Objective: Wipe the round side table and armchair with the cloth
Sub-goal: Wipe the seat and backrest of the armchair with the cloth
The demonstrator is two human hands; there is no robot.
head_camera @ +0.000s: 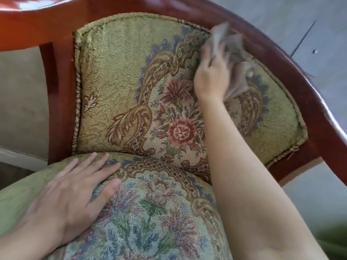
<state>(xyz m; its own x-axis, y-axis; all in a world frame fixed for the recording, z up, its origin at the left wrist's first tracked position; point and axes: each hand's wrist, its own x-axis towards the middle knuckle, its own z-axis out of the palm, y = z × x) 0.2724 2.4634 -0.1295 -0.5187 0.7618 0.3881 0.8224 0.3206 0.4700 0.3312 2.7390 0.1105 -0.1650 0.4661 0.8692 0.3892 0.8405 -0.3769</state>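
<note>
The armchair fills the view: a glossy red-brown wooden frame curves around a green floral backrest cushion and a matching seat cushion. My right hand presses a grey cloth against the upper right of the backrest, close under the wooden rail; both are motion-blurred. My left hand lies flat, fingers spread, on the left side of the seat cushion. The round side table is out of view.
Grey floor shows beyond the chair's right side, with a dark seam line across it. Through the gap in the frame at the left I see a beige surface.
</note>
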